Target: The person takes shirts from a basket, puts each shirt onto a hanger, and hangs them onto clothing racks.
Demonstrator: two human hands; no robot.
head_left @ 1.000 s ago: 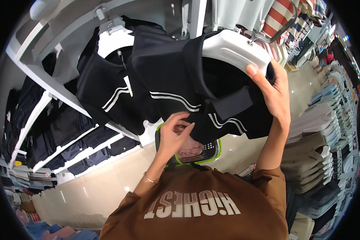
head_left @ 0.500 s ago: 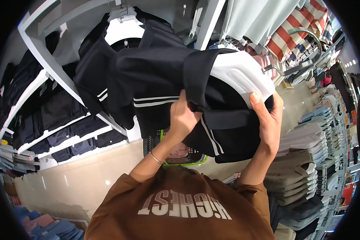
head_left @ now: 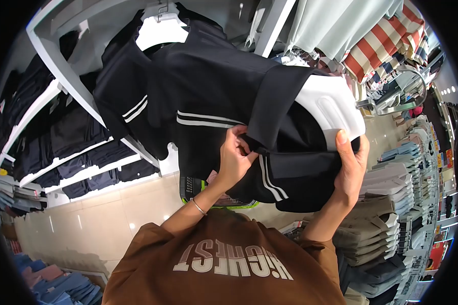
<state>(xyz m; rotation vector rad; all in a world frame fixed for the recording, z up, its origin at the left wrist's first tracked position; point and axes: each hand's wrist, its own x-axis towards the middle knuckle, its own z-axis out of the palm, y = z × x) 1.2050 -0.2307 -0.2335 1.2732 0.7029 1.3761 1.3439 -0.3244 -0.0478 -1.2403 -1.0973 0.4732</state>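
Left grip [head_left: 234, 161] pinched on black shirt [head_left: 213, 86], below collar [head_left: 272, 104] | right grip [head_left: 350, 173] clamped on white hanger [head_left: 333, 107]

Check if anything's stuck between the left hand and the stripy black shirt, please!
No, nothing visible is in the way. The left hand is touching the stripy black shirt, pinching it just below the collar. The right hand holds it at the white hanger.

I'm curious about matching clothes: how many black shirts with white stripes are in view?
2: one striped black polo shirt, gripped by the left hand, its white hanger by the right hand; a second striped shirt hanging behind, further left. More may be hidden.
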